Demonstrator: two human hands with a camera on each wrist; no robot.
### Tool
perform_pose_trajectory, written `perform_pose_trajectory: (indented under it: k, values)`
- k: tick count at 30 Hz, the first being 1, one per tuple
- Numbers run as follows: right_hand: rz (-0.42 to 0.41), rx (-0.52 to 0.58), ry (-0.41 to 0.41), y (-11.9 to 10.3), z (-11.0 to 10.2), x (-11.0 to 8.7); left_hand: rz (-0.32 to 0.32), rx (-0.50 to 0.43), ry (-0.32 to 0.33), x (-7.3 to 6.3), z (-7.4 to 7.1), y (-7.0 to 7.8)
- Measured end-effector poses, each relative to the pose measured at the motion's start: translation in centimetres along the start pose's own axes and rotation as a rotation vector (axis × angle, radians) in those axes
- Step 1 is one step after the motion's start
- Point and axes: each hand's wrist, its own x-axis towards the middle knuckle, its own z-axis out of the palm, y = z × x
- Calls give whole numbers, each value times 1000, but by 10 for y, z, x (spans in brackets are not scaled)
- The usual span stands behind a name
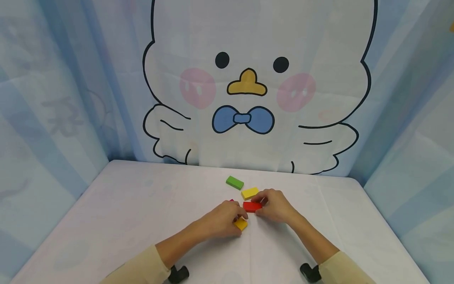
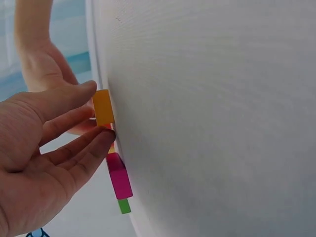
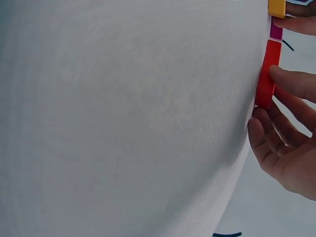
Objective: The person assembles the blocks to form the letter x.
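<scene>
In the head view my left hand [image 1: 220,219] is at the near end of a small group of wooden-looking blocks, its fingers around an orange block [image 1: 241,224]. Thumb and fingertips meet opposite ends of that orange block [image 2: 103,107] in the left wrist view. My right hand [image 1: 276,206] holds a red block [image 1: 251,207] by its right end. In the right wrist view, the thumb lies on the red block [image 3: 268,74] and the fingers curl by its end. A magenta block [image 2: 120,177] is mostly hidden behind my left hand in the head view.
Beyond the red block lie a yellow block [image 1: 250,193] and, farther back, a green block [image 1: 235,182]. All are on a white-covered table [image 1: 142,205]. A curtain with a cartoon bird [image 1: 248,150] hangs at the back edge, and blue drapes [image 1: 53,118] flank both sides.
</scene>
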Motion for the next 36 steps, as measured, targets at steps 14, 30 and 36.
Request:
perform_pose_trajectory:
  k: [14, 30, 36]
  values:
    - [-22, -9, 4, 1, -1, 0, 41, 178, -76, -22, -6, -5]
    - [-6, -2, 1, 1, 1, 1, 37, 290, -223, -46, -2, -3]
    - [-6, -12, -1, 1, 1, 1, -5, 301, -257, -47, 1, -3]
